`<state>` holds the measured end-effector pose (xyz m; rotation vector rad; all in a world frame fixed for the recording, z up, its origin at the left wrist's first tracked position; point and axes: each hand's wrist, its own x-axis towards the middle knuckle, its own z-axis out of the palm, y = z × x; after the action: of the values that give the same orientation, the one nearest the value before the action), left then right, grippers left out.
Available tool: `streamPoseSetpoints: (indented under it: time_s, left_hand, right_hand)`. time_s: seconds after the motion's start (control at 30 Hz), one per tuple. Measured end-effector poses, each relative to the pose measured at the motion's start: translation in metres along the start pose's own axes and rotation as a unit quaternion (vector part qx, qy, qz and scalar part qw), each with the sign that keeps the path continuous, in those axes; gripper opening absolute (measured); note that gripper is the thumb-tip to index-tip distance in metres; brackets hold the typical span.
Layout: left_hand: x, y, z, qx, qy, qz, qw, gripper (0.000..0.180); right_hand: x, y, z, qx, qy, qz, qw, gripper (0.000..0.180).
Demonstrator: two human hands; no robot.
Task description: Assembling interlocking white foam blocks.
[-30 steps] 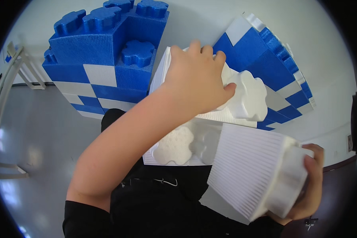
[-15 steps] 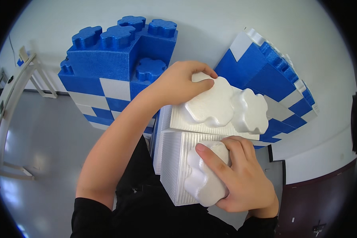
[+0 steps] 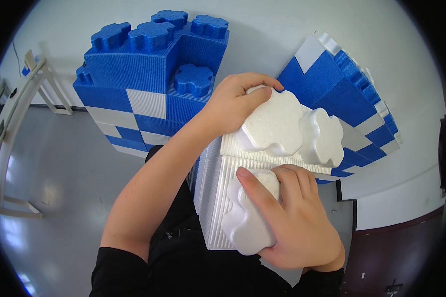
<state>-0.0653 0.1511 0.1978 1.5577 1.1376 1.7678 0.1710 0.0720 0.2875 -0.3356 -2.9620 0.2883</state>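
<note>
Against my body stand white ribbed foam building blocks topped with rounded, cloud-shaped studs. My left hand (image 3: 242, 100) curls over the far edge of the back block's large stud (image 3: 275, 123), thumb on top. A second stud (image 3: 323, 138) on that row sits just to its right. Closer to me, my right hand (image 3: 295, 220) grips the stud (image 3: 250, 210) of the near white block (image 3: 215, 203), thumb across its top and fingers around the right side. The two ribbed tops lie side by side, nearly touching. Their undersides are hidden.
Beyond my left arm rises a stack of blue and white blocks (image 3: 151, 104) with blue studs. A similar checkered stack (image 3: 342, 94) leans in view at the right, along the white wall. A white-framed table (image 3: 22, 104) stands far left; a dark red door (image 3: 401, 252) is at lower right.
The near white block has shifted slightly up and left, and the dark gap between it and the back block has narrowed. Both hands keep their grip. My view has moved a little.
</note>
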Motion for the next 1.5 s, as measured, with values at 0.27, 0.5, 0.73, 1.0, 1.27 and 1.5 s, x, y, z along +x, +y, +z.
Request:
streamPoseSetpoints:
  time_s: [0.27, 0.5, 0.73, 1.0, 1.27, 1.5]
  left_hand:
    - [-0.003, 0.006, 0.003, -0.020, 0.005, -0.019, 1.000, 0.032]
    - [-0.006, 0.002, 0.001, -0.010, 0.030, 0.027, 0.999, 0.033]
    - [-0.016, 0.013, -0.003, -0.013, -0.021, -0.048, 0.999, 0.034]
    - [-0.017, 0.009, -0.002, -0.024, -0.012, -0.039, 0.999, 0.034]
    - [-0.017, 0.008, -0.004, -0.065, 0.015, -0.035, 0.997, 0.032]
    - [-0.016, 0.007, -0.004, -0.041, 0.014, -0.031, 0.999, 0.040]
  right_hand:
    - [0.000, 0.014, 0.028, -0.019, 0.004, -0.011, 1.000, 0.118]
    - [-0.003, 0.017, 0.042, -0.011, 0.028, -0.018, 0.999, 0.121]
    - [-0.016, 0.013, 0.042, 0.028, 0.067, 0.010, 0.997, 0.099]
    - [-0.076, 0.096, 0.122, 0.297, 0.521, 0.075, 0.796, 0.028]
    - [-0.088, 0.145, 0.186, 0.434, 0.455, 0.186, 0.755, 0.022]
    - [-0.086, 0.146, 0.187, 0.341, 0.440, 0.199, 0.806, 0.020]
